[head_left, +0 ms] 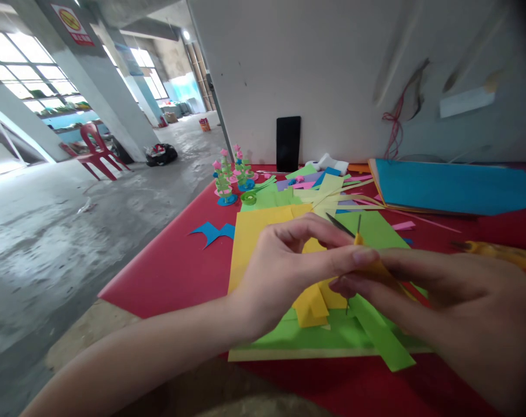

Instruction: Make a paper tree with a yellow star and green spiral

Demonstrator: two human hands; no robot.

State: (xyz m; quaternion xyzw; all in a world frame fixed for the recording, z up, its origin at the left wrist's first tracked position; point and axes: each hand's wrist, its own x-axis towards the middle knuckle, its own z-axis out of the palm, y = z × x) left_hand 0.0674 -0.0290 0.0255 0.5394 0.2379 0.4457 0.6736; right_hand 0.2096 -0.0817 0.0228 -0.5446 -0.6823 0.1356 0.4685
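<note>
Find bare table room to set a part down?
Red table: widest patch left of the yellow sheet, between the blue cutout and left forearm. Shaded strip in front of the green sheet. Crowded: beneath the left hand and right hand; scraps from phone to yellow sheet.

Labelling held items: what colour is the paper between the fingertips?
Yellow paper, best seen in the head view.

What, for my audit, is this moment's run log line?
left hand: pinching yellow paper | right hand: holding same paper | thin rod: touching paper
</note>
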